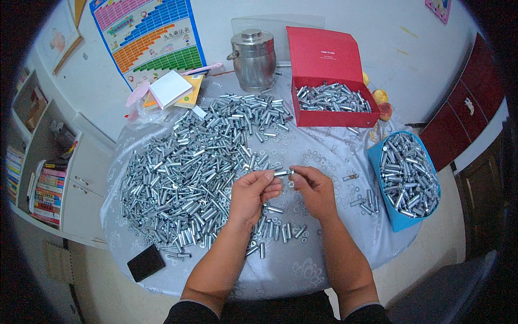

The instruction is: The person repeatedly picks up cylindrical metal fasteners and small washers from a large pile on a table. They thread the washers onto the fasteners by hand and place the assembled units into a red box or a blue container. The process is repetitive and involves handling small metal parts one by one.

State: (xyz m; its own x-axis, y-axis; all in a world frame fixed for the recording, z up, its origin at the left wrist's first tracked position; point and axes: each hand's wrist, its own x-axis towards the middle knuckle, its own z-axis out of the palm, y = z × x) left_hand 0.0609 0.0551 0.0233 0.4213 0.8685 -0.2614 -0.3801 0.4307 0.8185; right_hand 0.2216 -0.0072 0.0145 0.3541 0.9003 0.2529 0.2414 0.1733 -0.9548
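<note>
My left hand (pixel 251 194) pinches a short silvery expansion bolt (pixel 281 174) between thumb and forefinger, and the bolt points to the right. At its far end, the thumb and forefinger of my right hand (pixel 313 189) are closed together; whatever small part they grip is too small to make out. A large heap of metal sleeves and bolts (pixel 178 167) spreads across the table to the left of my hands. Under and beside my wrists, more sleeves (pixel 275 231) and small washers (pixel 304 240) lie loose on the silvery tablecloth (pixel 286 270).
A red box (pixel 337 117) with its lid up holds many bolts at the back. To the right, a blue fabric bin (pixel 399 220) is full of them. A steel pot (pixel 253 59), notebooks (pixel 170 89) and a black phone-like slab (pixel 146 263) also occupy the table.
</note>
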